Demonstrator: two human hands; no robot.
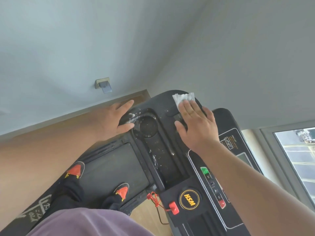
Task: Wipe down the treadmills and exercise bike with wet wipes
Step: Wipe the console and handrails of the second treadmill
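Observation:
I stand on a black treadmill, seen tilted, and its console (172, 155) runs diagonally across the middle of the view. My right hand (196, 126) lies flat with straight fingers on a white wet wipe (183, 97), pressing it on the console's far end. My left hand (115, 120) rests on the console's left edge beside a round cup holder (148, 127), fingers straight, holding nothing. White specks and smears dot the cup holder and the tray below it. The walking belt (115, 167) lies under my orange and black shoes.
A red safety key (173, 207) with a red cord hangs at the console's near end, beside a round yellow HSM logo (189, 199). Green and red buttons line the display panel. A grey wall with a socket (103, 85) stands ahead. A window (296, 160) is at right.

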